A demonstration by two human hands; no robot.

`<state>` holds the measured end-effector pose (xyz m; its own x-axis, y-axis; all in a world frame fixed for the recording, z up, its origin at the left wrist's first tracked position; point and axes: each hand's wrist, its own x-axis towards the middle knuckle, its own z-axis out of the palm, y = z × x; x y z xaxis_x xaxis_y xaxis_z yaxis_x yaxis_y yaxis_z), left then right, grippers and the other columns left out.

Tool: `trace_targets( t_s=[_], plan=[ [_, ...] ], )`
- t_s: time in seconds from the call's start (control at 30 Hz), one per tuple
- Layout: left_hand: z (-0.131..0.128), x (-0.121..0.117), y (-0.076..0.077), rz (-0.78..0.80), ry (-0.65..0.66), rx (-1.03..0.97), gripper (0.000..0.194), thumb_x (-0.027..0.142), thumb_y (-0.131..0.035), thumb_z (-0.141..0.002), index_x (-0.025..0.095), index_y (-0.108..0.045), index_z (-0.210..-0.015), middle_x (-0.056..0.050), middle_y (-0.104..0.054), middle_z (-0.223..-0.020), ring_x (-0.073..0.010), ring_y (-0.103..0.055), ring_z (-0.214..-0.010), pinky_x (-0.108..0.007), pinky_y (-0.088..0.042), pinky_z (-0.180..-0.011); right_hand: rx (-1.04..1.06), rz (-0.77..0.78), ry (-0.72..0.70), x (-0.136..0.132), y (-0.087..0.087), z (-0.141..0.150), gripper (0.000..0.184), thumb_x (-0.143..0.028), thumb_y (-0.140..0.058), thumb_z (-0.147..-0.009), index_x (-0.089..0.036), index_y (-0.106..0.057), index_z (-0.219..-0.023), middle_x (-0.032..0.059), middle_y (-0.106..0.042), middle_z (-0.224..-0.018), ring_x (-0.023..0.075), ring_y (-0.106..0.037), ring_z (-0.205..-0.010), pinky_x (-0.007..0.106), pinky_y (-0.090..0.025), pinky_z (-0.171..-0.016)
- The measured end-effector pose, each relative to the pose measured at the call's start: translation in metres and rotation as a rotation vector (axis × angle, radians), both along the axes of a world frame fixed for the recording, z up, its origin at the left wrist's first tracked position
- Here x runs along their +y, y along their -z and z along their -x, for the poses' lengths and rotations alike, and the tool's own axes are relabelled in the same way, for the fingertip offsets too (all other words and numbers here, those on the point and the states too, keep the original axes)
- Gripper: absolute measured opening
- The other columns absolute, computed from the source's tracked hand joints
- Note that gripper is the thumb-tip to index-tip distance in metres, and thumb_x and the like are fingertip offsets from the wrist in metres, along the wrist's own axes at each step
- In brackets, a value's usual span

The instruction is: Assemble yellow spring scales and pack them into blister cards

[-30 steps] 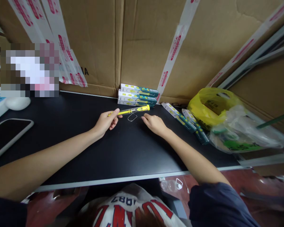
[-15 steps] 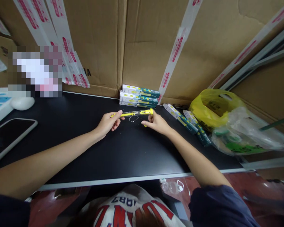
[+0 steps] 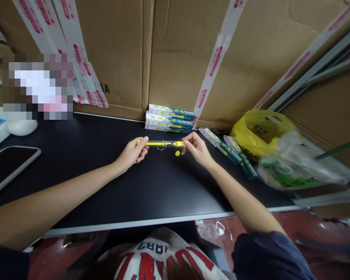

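A clear tube with yellow parts and a spring inside, a spring scale (image 3: 157,144), lies level between my hands above the black table. My left hand (image 3: 133,152) is closed round its left end, thumb on top. At the right end, my right hand (image 3: 197,148) pinches the yellow end between thumb and fingers. A small yellow cap (image 3: 177,153) sits on the table just below the tube, near my right fingers. Behind the tube a thin wire hook (image 3: 161,148) is partly hidden.
Several printed boxes (image 3: 169,123) are stacked against the cardboard wall (image 3: 119,58). Two more boxes (image 3: 220,146) lie to the right, beside a yellow plastic bag (image 3: 259,132) and a clear bag (image 3: 297,167). A phone (image 3: 11,167) lies at the left of the black table (image 3: 151,194).
My right hand has come up to the tube's right end and now pinches it. The small yellow cap, earlier by my right fingers, now shows on the table. The tube is more level.
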<state>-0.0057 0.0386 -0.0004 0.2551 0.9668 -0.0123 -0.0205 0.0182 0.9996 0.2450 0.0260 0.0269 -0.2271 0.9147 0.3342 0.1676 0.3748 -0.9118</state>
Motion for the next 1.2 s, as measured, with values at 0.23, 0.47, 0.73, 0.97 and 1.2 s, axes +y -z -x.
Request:
trace_targets(
  t_s=[0.23, 0.47, 0.73, 0.97, 1.2],
  plan=[
    [0.000, 0.000, 0.004, -0.005, 0.028, 0.013, 0.039, 0.055, -0.045, -0.089, 0.019, -0.042, -0.073, 0.008, -0.038, -0.051, -0.0027, -0.034, -0.033, -0.013, -0.019, -0.031, -0.013, -0.001, 0.043, 0.001, 0.011, 0.004, 0.034, -0.051, -0.058, -0.086, -0.019, -0.046, -0.082, -0.0057, -0.053, -0.064, 0.0070, -0.055, -0.050, 0.020, -0.049, -0.048],
    [-0.002, -0.001, 0.000, 0.033, 0.085, -0.016, 0.041, 0.055, -0.042, -0.090, 0.020, -0.037, -0.070, 0.009, -0.035, -0.050, -0.0027, -0.032, -0.032, -0.013, -0.018, -0.030, 0.150, 0.103, -0.027, -0.004, 0.000, 0.006, 0.035, -0.053, -0.051, -0.090, -0.018, -0.052, -0.082, -0.0063, -0.048, -0.056, 0.0074, -0.048, -0.046, 0.022, -0.051, -0.045],
    [-0.002, 0.002, -0.001, 0.126, 0.050, -0.130, 0.040, 0.054, -0.046, -0.089, 0.019, -0.040, -0.070, 0.010, -0.032, -0.048, -0.0023, -0.027, -0.030, -0.012, -0.015, -0.030, 0.184, 0.138, -0.090, -0.004, -0.011, 0.000, 0.031, -0.051, -0.054, -0.087, -0.023, -0.045, -0.095, -0.0068, -0.054, -0.061, 0.0095, -0.052, -0.052, 0.023, -0.052, -0.047],
    [-0.002, 0.000, -0.001, 0.114, 0.049, -0.131, 0.040, 0.052, -0.046, -0.090, 0.019, -0.040, -0.068, 0.009, -0.033, -0.048, -0.0024, -0.028, -0.031, -0.012, -0.016, -0.030, 0.005, -0.010, -0.050, -0.002, -0.016, -0.005, 0.033, -0.042, -0.070, -0.077, -0.018, -0.053, -0.092, -0.0028, -0.056, -0.072, 0.0078, -0.054, -0.056, 0.024, -0.054, -0.053],
    [-0.002, 0.000, -0.001, 0.113, 0.001, -0.115, 0.037, 0.048, -0.044, -0.092, 0.019, -0.040, -0.069, 0.009, -0.034, -0.048, -0.0022, -0.029, -0.031, -0.012, -0.017, -0.030, 0.001, -0.036, -0.030, 0.000, -0.008, -0.004, 0.033, -0.040, -0.072, -0.076, -0.016, -0.056, -0.093, -0.0007, -0.059, -0.076, 0.0087, -0.058, -0.058, 0.025, -0.055, -0.056]
  ],
)
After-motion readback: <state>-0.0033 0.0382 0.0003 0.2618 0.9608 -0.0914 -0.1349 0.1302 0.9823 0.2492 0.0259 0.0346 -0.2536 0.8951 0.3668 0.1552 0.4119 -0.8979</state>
